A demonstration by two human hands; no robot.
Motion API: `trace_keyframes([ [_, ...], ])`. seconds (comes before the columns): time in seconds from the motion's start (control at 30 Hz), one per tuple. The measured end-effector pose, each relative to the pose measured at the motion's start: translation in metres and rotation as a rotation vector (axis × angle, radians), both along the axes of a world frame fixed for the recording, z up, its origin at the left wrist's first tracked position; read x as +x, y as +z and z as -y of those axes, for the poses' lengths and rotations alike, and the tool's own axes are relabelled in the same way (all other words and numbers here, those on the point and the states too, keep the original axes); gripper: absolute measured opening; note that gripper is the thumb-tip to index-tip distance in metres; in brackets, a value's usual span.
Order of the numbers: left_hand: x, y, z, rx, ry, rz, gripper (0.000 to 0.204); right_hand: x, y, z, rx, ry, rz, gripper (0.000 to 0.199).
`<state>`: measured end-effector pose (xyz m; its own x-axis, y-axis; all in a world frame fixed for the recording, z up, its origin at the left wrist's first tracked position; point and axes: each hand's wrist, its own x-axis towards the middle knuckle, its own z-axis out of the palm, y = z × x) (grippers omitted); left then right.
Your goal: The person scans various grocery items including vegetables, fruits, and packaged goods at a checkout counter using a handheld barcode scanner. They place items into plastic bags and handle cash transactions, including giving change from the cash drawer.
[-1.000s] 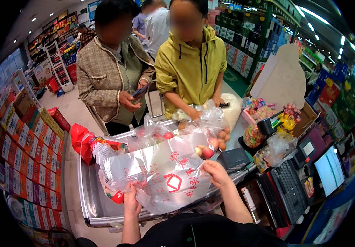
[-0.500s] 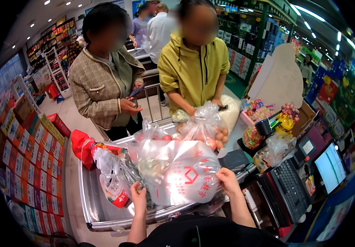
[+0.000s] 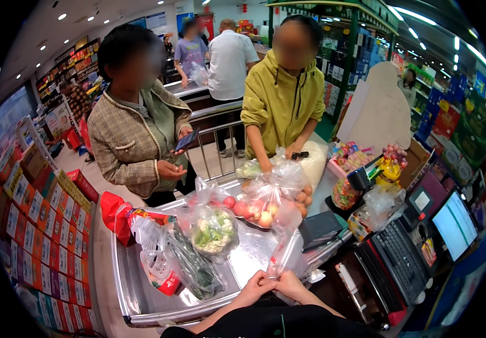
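Plastic carrier bag (image 3: 282, 250) is extending lengthwise up-frame from lower centre, my left hand (image 3: 256, 289) and right hand (image 3: 294, 287) pinching it.

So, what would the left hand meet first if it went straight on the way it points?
Most likely the right hand: the left hand points toward it, and the two look to be touching at the plastic bag, though exact depth is unclear.

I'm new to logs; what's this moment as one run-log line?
left fingers: on printed bag; right fingers: on printed bag; printed bag: bunched; cauliflower: bagged, on counter
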<state>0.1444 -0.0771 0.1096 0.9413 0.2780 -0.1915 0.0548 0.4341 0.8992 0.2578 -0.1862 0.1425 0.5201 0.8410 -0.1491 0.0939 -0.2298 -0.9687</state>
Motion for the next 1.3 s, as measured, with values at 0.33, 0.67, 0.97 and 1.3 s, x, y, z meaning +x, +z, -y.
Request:
trace_keyframes([
  [0.33,-0.002,0.0,-0.031,-0.659,0.44,0.085,0.008,0.018,0.023,0.014,0.074,-0.167,0.149,0.042],
  [0.67,-0.012,0.022,-0.089,0.073,0.762,0.033,0.025,0.125,-0.004,0.109,-0.171,-0.852,0.65,0.042],
  [0.97,-0.008,0.01,-0.106,-0.057,0.786,0.007,0.021,0.077,0.025,0.069,-0.148,-0.428,0.916,0.056],
  [1.3,0.026,0.042,-0.035,-0.121,0.303,0.056,0.018,0.061,0.027,-0.011,-0.187,-0.126,1.092,0.038],
])
